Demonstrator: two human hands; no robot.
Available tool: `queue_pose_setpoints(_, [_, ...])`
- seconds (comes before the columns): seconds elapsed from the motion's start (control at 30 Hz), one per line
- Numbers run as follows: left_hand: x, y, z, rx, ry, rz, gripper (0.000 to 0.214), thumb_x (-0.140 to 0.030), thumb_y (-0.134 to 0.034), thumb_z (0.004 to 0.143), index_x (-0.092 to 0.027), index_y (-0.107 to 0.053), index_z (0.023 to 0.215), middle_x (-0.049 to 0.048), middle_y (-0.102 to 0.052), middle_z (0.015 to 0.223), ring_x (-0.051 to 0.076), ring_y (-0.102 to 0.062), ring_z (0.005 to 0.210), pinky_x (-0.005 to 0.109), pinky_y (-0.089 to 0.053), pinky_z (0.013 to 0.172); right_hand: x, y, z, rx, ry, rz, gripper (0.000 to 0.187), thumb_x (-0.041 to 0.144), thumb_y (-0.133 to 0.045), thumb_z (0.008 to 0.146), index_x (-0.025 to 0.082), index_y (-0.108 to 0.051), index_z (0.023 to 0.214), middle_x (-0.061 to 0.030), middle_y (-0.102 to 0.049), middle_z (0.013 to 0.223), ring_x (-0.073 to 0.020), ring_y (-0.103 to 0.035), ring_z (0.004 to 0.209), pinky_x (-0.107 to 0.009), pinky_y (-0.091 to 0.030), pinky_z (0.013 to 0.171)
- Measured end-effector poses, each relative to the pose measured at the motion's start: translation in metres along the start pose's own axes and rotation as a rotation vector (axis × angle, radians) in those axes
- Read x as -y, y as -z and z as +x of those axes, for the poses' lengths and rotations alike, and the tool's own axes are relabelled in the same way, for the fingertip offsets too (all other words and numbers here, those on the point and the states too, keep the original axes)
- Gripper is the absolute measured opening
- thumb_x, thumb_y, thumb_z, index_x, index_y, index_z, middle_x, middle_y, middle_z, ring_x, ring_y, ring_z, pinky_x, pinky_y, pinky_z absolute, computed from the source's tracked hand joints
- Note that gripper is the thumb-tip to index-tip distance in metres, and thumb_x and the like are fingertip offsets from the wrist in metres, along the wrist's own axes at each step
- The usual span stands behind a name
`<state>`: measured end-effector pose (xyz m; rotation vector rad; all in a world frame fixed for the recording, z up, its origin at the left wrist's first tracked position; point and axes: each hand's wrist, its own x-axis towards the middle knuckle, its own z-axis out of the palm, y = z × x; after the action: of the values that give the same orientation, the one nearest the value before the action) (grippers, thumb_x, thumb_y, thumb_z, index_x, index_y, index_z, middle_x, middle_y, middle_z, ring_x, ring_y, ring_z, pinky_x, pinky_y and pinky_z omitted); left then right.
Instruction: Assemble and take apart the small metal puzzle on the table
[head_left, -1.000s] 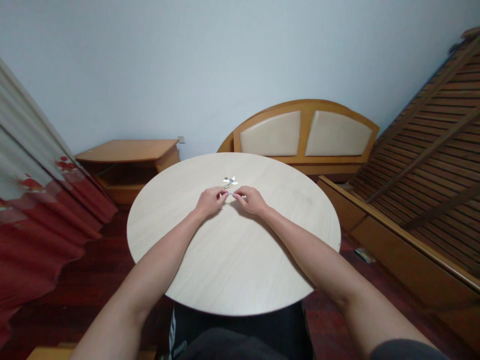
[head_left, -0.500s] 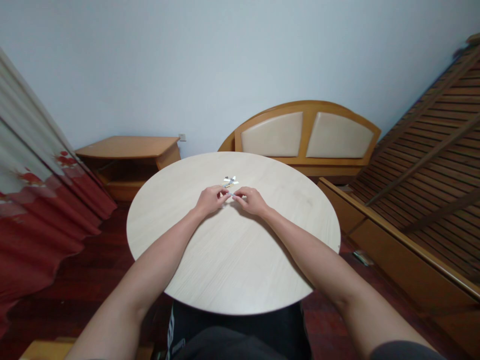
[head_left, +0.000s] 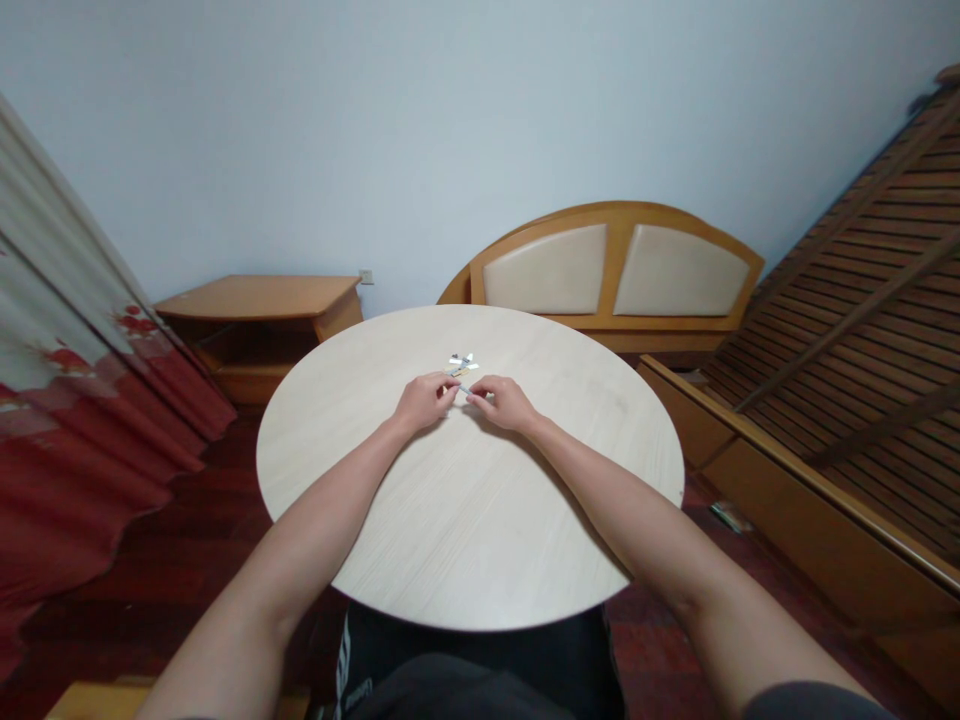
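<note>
Both my hands rest on a round pale wooden table (head_left: 465, 520), fingertips meeting near its middle. My left hand (head_left: 421, 401) and my right hand (head_left: 505, 401) are closed in a pinch on a small thin whitish piece (head_left: 465, 390) between them; it is too small to name. Just beyond the fingertips lies a little heap of small white, grey and yellow pieces (head_left: 460, 363) on the table.
A low wooden cabinet (head_left: 259, 330) stands at the back left against the pale wall. A wooden headboard with cream pads (head_left: 611, 270) leans behind the table. A slatted bed frame (head_left: 855, 340) is propped at the right. A red and white curtain (head_left: 67, 400) hangs on the left.
The hands have stayed together at the same spot, with only slight finger movement. The view has shifted a little.
</note>
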<state>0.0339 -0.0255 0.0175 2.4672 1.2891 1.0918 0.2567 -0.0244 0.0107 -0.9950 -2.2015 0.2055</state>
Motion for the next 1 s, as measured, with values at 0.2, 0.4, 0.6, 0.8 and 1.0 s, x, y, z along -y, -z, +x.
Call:
queue_pose_setpoints(0.2, [-0.003,0.001,0.000,0.001,0.009,-0.010,0.018,-0.021,-0.067,0.095,-0.018,-0.082,0.104,0.0070,-0.082,0.099,0.019,-0.070,0.081,0.031,-0.053,0.080,-0.001,0.001,0.000,-0.041,-0.012,0.011,0.012,0.023,-0.071,0.098,0.018,-0.082,0.097,-0.0090,-0.081,0.096,-0.0210,-0.071,0.088,-0.031,-0.051,0.084])
queue_pose_setpoints(0.4, [-0.003,0.005,0.001,-0.013,-0.007,-0.037,0.016,-0.026,-0.068,0.096,-0.018,-0.081,0.102,0.0061,-0.081,0.097,0.018,-0.068,0.078,0.031,-0.052,0.079,-0.007,0.011,0.002,-0.037,-0.019,0.079,0.019,0.020,-0.065,0.099,0.018,-0.083,0.104,-0.0090,-0.082,0.099,-0.0205,-0.072,0.090,-0.030,-0.052,0.086])
queue_pose_setpoints(0.6, [0.008,0.015,0.002,-0.099,0.077,-0.038,0.022,-0.023,-0.064,0.096,-0.017,-0.082,0.108,0.0085,-0.081,0.101,0.019,-0.069,0.081,0.032,-0.053,0.081,-0.031,0.037,-0.001,0.178,-0.144,0.031,0.013,0.017,-0.073,0.090,0.015,-0.084,0.094,-0.0100,-0.081,0.098,-0.0195,-0.071,0.085,-0.027,-0.051,0.080])
queue_pose_setpoints(0.8, [0.007,0.012,0.001,-0.060,0.099,-0.034,0.022,-0.025,-0.064,0.096,-0.017,-0.083,0.106,0.0085,-0.081,0.100,0.020,-0.069,0.082,0.033,-0.053,0.081,-0.036,0.044,-0.003,0.305,-0.186,-0.081,0.017,0.016,-0.071,0.089,0.016,-0.087,0.096,-0.0100,-0.082,0.097,-0.0198,-0.071,0.083,-0.026,-0.051,0.079])
queue_pose_setpoints(1.0, [0.006,0.011,0.001,-0.061,0.104,-0.038,0.022,-0.025,-0.064,0.096,-0.020,-0.083,0.104,0.0075,-0.081,0.099,0.020,-0.070,0.083,0.033,-0.054,0.083,-0.033,0.041,-0.002,0.368,-0.176,-0.090,0.032,0.003,-0.063,0.081,0.015,-0.088,0.098,-0.0106,-0.083,0.106,-0.0217,-0.074,0.094,-0.026,-0.053,0.088])
